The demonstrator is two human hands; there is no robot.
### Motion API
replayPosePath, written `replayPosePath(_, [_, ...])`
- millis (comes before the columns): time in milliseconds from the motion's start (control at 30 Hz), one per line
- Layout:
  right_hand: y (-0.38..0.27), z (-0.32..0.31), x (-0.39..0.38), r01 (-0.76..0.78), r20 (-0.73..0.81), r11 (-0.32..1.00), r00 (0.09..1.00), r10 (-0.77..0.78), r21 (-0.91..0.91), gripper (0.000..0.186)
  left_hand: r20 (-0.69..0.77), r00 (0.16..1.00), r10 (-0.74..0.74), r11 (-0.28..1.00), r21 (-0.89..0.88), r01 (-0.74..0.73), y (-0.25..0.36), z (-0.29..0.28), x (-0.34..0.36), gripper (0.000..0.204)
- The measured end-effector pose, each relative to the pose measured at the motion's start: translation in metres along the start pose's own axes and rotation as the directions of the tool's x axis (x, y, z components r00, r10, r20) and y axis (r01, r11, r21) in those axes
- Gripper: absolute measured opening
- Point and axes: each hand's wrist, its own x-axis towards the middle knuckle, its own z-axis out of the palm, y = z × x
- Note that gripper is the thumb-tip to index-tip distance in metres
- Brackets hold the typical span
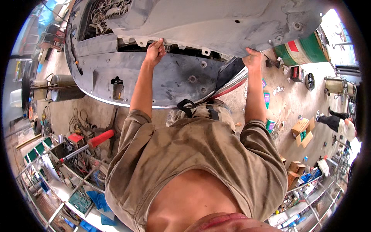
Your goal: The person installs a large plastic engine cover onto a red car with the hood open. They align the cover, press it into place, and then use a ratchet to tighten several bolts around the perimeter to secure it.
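A: Starting with the head view, the only one: where's the panel?

B: The panel (216,23) spreads just beyond the fingers of both hands, its near edge running from one to the other. One tab (141,41) on that edge sits just left of the left fingers; another lies between the hands.

A: How do the fingers stand?

B: On the left hand (155,53) they're drawn nearly closed, pinching the edge, the others curled in. The right hand (252,58) is at the edge too, but its grip is partly hidden, so I can't tell how far it's closed or how firmly it holds.

A: What's nearer the wearer?

B: The car body (166,81), below the fingers, with a dark gap (173,49) just right of the left ones. Red trim (230,89) lies below and left of the right ones.

A: Which step is this?

B: I'd judge it's handling the panel by its edge, over the body.

A: And the next move calls for?

B: Even support from both hands, I'd say, minding the tabs near the body.
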Motion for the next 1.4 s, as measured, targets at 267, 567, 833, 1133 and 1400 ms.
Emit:
replayPosePath(267, [0.02, -0.057, 0.049, -0.111, -0.009, 0.992, 0.994, 0.112, 0.061, 0.071, -0.002, 0.957, 0.291, 0.13, 0.991, -0.037, -0.064, 0.078, -0.041, 0.038])
replayPosePath(567, [0.016, -0.049, 0.051, -0.249, -0.093, 0.964, 0.962, 0.257, 0.09, 0.064, -0.107, 0.979, -0.173, -0.256, 0.965, 0.06, -0.06, 0.13, -0.009, 0.039])
replayPosePath(833, [0.015, -0.035, 0.05, -0.281, -0.154, 0.959, 0.946, 0.285, 0.045, 0.058, -0.151, 0.972, -0.183, -0.194, 0.974, 0.115, -0.047, 0.142, -0.024, 0.039])
replayPosePath(1133, [0.019, -0.028, 0.054, -0.46, -0.192, 0.888, 0.872, 0.45, -0.009, 0.058, -0.071, 0.987, -0.145, -0.143, 0.988, 0.05, -0.04, 0.14, -0.026, 0.037])
replayPosePath(1400, [0.026, -0.027, 0.064, -0.513, -0.446, 0.855, 0.785, 0.43, -0.078, 0.04, 0.034, 0.988, -0.148, -0.036, 0.999, -0.04, -0.041, 0.122, -0.018, 0.034])
